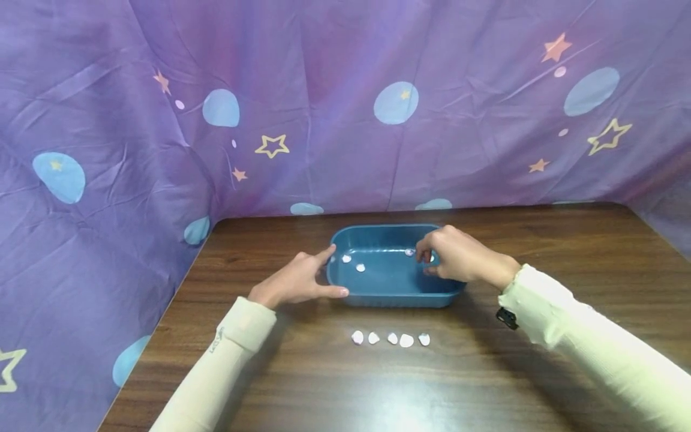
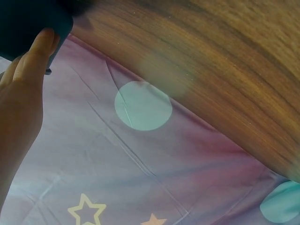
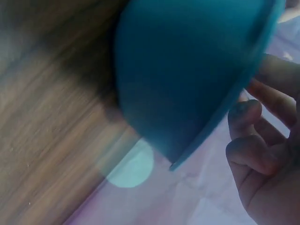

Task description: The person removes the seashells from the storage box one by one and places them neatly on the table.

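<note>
A blue rectangular basin (image 1: 388, 300) with rounded corners stands on the wooden table. Inside it lie several small, whitish, shell-like pieces, two of them, a piece (image 1: 346, 258) and a piece (image 1: 360, 267), towards the left end. My left hand (image 1: 297, 279) spans that end, thumb at the front rim and index finger at the back; its straight fingers touch the basin wall in the left wrist view. Over the right end, my right hand (image 1: 459, 255) reaches in with bent fingers and thumb apart. Between them shows a whitish piece (image 1: 431, 258); another piece (image 1: 409, 252) lies beside the fingertips.
In front of the basin, several similar whitish pieces (image 1: 406, 341) form a row on the table (image 1: 302, 372). A purple cloth (image 1: 335, 150) with stars and blue spots hangs behind the table and down its left side.
</note>
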Demonstrator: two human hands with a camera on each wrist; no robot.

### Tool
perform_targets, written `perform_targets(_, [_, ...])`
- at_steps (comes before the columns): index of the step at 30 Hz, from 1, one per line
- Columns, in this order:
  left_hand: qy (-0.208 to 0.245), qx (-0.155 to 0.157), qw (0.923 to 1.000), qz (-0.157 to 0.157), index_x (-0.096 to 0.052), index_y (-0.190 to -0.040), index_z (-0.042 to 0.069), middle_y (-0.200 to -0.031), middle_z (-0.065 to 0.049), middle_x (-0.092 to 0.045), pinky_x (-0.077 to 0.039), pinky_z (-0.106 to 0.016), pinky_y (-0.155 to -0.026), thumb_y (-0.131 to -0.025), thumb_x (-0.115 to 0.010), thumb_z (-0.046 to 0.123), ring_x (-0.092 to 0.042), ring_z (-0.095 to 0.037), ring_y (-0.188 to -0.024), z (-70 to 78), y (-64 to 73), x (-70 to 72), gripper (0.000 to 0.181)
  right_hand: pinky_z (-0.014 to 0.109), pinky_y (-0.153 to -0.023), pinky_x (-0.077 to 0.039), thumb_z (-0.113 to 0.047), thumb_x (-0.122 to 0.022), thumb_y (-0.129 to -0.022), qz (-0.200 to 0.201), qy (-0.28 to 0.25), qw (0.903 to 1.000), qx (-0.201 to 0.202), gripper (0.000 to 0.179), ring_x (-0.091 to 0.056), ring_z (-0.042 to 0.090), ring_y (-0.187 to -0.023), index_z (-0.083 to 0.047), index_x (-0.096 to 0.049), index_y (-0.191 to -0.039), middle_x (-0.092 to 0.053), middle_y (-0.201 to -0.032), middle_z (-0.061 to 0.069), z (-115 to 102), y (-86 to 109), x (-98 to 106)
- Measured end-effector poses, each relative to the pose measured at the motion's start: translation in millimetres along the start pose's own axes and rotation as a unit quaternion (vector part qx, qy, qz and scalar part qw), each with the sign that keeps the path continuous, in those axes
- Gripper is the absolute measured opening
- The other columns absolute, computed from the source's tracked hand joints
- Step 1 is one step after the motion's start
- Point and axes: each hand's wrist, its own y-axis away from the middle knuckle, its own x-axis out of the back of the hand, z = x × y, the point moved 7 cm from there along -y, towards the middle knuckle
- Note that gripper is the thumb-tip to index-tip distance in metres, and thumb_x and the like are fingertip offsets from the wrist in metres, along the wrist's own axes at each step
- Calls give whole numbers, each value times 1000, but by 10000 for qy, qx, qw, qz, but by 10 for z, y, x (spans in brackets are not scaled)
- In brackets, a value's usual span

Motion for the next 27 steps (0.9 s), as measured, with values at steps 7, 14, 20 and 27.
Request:
perform_targets(7, [-25,-147,9999,52,-27,-158,4,-151,-22,-50,-47,-43,-113,-81,-73,63,-60,-20,-117,2,-14,0,107,40,-56,-55,7,-74,-66,-299,935,9946,-339,28,-64,21,-70,-12,-78,-87,-72,-82,5,146,-118,-137])
perform_targets(14, [-36,-197,9998,55,-26,-158,3,-150,-22,-50,-48,-41,-112,-81,-75,61,-62,-18,-112,-2,-22,3,108,45,-57,-56,8,-73,-68,-223,1356,9902,-248,24,-64,24,-66,-13,-76,-80,-69,-74,3,235,-211,-263])
perform_targets(20, [-72,-251,9996,94,-27,-157,2,-147,-25,-52,-50,-40,-109,-81,-75,61,-62,-18,-103,0,-22,7,108,45,-55,-56,1,-82,-66,15,1639,9865,-39,25,-65,25,-65,-16,-64,-61,-68,-66,1,284,-234,-285])
perform_targets(27, [-61,-189,9998,40,-26,-158,3,-149,-25,-51,-50,-40,-109,-81,-74,62,-61,-17,-102,-11,-15,2,108,46,-55,-55,-2,-82,-68,-63,1666,9860,-81,23,-63,26,-66,-16,-65,-62,-68,-66,3,338,-247,-348])
